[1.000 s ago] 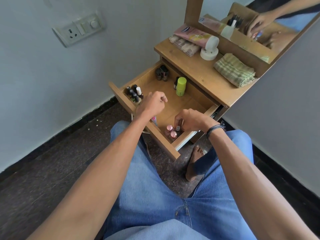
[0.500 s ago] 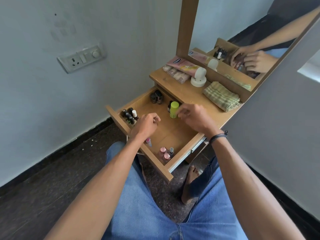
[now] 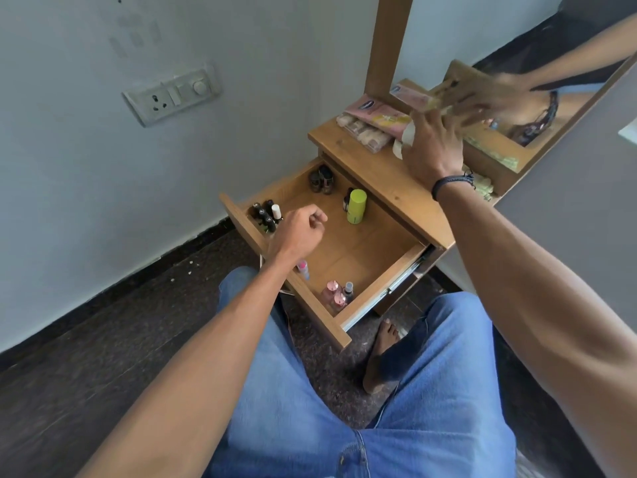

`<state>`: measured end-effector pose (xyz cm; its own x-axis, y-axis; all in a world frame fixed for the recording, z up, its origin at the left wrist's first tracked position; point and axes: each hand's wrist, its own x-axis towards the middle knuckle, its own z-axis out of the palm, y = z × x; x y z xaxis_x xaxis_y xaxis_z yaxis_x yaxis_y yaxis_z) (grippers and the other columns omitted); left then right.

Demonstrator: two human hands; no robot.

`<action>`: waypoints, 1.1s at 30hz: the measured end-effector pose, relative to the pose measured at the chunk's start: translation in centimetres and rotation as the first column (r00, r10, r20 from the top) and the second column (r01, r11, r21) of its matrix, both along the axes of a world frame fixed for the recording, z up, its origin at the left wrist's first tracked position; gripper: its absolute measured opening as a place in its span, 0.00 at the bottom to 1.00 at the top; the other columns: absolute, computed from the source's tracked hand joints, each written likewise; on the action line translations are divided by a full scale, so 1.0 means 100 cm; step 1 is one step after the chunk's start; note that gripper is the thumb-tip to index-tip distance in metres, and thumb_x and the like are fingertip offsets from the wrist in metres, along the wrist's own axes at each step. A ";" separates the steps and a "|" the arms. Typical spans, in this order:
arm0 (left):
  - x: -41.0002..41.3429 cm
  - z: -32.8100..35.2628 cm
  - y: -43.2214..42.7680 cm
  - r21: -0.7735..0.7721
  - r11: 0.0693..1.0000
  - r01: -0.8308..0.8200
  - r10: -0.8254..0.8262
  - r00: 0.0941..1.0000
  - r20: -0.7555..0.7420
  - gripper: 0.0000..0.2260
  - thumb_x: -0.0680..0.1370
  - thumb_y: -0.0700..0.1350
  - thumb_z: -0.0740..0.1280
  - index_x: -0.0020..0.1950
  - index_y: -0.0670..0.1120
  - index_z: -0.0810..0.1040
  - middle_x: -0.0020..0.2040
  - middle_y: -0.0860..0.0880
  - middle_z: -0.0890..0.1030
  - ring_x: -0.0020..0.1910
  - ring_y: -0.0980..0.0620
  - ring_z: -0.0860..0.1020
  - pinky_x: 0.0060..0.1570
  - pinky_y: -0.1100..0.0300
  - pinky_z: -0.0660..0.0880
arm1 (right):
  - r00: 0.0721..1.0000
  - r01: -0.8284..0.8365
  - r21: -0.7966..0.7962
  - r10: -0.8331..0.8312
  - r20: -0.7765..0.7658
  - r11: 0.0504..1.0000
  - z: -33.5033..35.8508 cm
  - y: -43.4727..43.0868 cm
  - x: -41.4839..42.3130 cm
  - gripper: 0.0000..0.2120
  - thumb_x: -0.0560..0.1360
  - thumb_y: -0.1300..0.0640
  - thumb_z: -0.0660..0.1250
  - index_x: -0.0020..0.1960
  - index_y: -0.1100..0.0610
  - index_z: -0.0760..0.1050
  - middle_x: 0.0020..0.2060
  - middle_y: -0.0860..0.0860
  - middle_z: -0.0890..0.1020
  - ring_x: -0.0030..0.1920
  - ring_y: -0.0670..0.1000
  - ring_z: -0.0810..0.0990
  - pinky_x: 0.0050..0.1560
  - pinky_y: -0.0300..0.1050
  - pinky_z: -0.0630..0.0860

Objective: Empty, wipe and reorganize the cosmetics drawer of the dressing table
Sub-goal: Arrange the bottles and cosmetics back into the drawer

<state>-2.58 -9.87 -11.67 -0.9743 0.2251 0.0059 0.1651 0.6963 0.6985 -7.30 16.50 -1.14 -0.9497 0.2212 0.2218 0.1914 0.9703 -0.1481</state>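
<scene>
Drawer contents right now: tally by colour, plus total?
Lime-green bottle: 1
Pink-capped bottles: 3
White-capped bottle: 1
Black-capped bottles: 3 visible, tightly clustered
Brown bottles: 2
Small dark bottle behind the lime-green one: 1
Dark-capped bottle beside the pink pair: 1
Total: 12 visible in the drawer
</scene>
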 end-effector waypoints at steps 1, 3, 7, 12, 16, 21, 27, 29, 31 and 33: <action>-0.001 -0.001 0.000 0.022 1.000 0.004 -0.004 1.000 -0.011 0.09 0.77 0.40 0.67 0.47 0.54 0.80 0.44 0.59 0.82 0.42 0.64 0.79 0.38 0.65 0.74 | 1.000 0.002 0.002 -0.002 0.012 1.000 -0.003 0.000 -0.003 0.25 0.78 0.56 0.66 0.73 0.57 0.67 0.72 0.60 0.68 0.71 0.66 0.66 0.66 0.62 0.68; -0.002 -0.004 -0.001 0.068 0.998 0.007 -0.005 0.999 -0.033 0.08 0.76 0.38 0.68 0.48 0.52 0.81 0.45 0.58 0.81 0.45 0.63 0.78 0.43 0.64 0.76 | 1.000 0.016 -0.011 -0.015 0.016 1.000 -0.007 0.000 -0.007 0.25 0.78 0.54 0.67 0.73 0.58 0.67 0.71 0.60 0.69 0.69 0.66 0.68 0.65 0.61 0.69; -0.002 -0.005 -0.002 0.142 0.990 -0.010 0.021 0.997 -0.074 0.09 0.74 0.38 0.69 0.48 0.52 0.80 0.46 0.57 0.81 0.50 0.57 0.78 0.52 0.56 0.78 | 0.999 0.050 -0.009 -0.050 -0.006 0.999 -0.012 0.002 -0.015 0.24 0.79 0.51 0.68 0.71 0.60 0.69 0.68 0.61 0.69 0.66 0.67 0.71 0.60 0.62 0.73; -0.002 -0.005 -0.002 0.191 0.981 -0.035 0.050 0.996 -0.074 0.10 0.73 0.39 0.69 0.49 0.53 0.80 0.47 0.58 0.80 0.53 0.56 0.77 0.55 0.52 0.77 | 0.998 0.067 -0.076 -0.067 -0.005 0.995 -0.016 0.007 -0.029 0.21 0.79 0.51 0.68 0.66 0.63 0.72 0.66 0.61 0.69 0.61 0.67 0.74 0.52 0.60 0.76; -0.001 -0.004 -0.003 0.211 0.977 -0.043 0.060 0.996 -0.072 0.11 0.73 0.38 0.69 0.50 0.54 0.79 0.47 0.58 0.80 0.53 0.56 0.77 0.55 0.53 0.77 | 0.998 0.057 -0.145 -0.060 -0.018 0.988 -0.017 0.013 -0.032 0.23 0.78 0.49 0.69 0.68 0.62 0.73 0.66 0.62 0.74 0.65 0.65 0.73 0.61 0.58 0.73; 0.001 0.002 -0.003 0.276 0.957 -0.086 0.114 0.990 -0.085 0.16 0.73 0.33 0.67 0.53 0.52 0.78 0.49 0.56 0.80 0.52 0.59 0.77 0.52 0.57 0.78 | 0.987 0.020 -0.186 -0.049 -0.151 0.982 -0.019 0.008 -0.017 0.23 0.78 0.51 0.68 0.69 0.61 0.72 0.66 0.60 0.74 0.66 0.64 0.71 0.61 0.57 0.72; 0.005 0.010 -0.007 0.384 0.904 -0.189 0.245 0.964 -0.101 0.21 0.74 0.30 0.63 0.64 0.47 0.76 0.57 0.50 0.78 0.58 0.55 0.75 0.54 0.62 0.76 | 0.953 0.010 -0.327 -0.108 -0.283 0.945 -0.022 -0.020 0.024 0.30 0.75 0.46 0.71 0.73 0.58 0.71 0.64 0.58 0.75 0.62 0.61 0.73 0.61 0.54 0.71; 0.006 0.011 -0.010 0.450 0.866 -0.218 0.299 0.947 -0.115 0.22 0.75 0.28 0.61 0.65 0.45 0.75 0.59 0.48 0.77 0.59 0.53 0.75 0.55 0.62 0.75 | 0.951 -0.004 -0.380 -0.114 -0.289 0.925 -0.028 -0.038 0.046 0.31 0.75 0.46 0.71 0.73 0.57 0.70 0.63 0.58 0.75 0.60 0.61 0.74 0.59 0.52 0.71; 0.007 0.012 -0.012 0.532 0.809 -0.250 0.358 0.927 -0.108 0.22 0.75 0.26 0.59 0.65 0.43 0.75 0.58 0.46 0.77 0.59 0.50 0.75 0.55 0.60 0.75 | 0.958 -0.020 -0.410 -0.100 -0.269 0.912 -0.039 -0.056 0.070 0.31 0.75 0.46 0.72 0.73 0.57 0.71 0.62 0.57 0.75 0.59 0.59 0.75 0.57 0.48 0.70; 0.008 0.014 -0.015 0.621 0.722 -0.304 0.444 0.892 -0.080 0.22 0.75 0.26 0.58 0.64 0.41 0.76 0.58 0.44 0.77 0.57 0.48 0.75 0.54 0.61 0.75 | 0.970 -0.036 -0.423 -0.071 -0.234 0.906 -0.052 -0.071 0.093 0.31 0.75 0.46 0.72 0.73 0.58 0.71 0.59 0.56 0.75 0.57 0.57 0.75 0.52 0.43 0.68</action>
<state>-1.77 -11.39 -10.28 -0.9359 -0.2734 0.2222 0.1687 0.2057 0.9640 2.01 9.36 -6.37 -0.8751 0.3606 0.3226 0.1153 0.8030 -0.5847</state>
